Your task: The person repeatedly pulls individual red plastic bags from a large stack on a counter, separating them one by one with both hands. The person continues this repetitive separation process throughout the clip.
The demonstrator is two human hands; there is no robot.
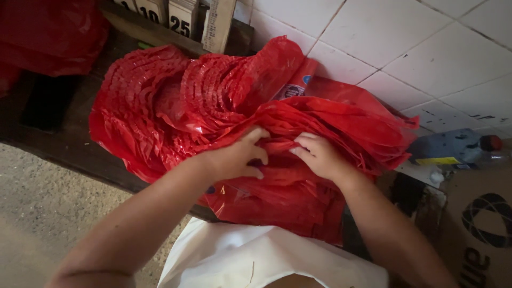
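A thick stack of thin red plastic bags (176,101) lies folded over on a dark wooden bench (64,144). My left hand (237,157) rests on the front fold of the stack, fingers curled into the plastic. My right hand (319,154) sits close beside it, fingertips pinching at the edges of the bags. Both hands meet near the middle of the pile. Below my arms, a white garment (240,256) covers my lap.
A white tiled wall (426,48) rises behind the pile. Calendar-like number cards (181,18) stand on a shelf at the top. More red plastic (48,32) sits top left. A plastic bottle (458,149) and a cardboard box (480,229) are on the right. Concrete floor (48,213) lies lower left.
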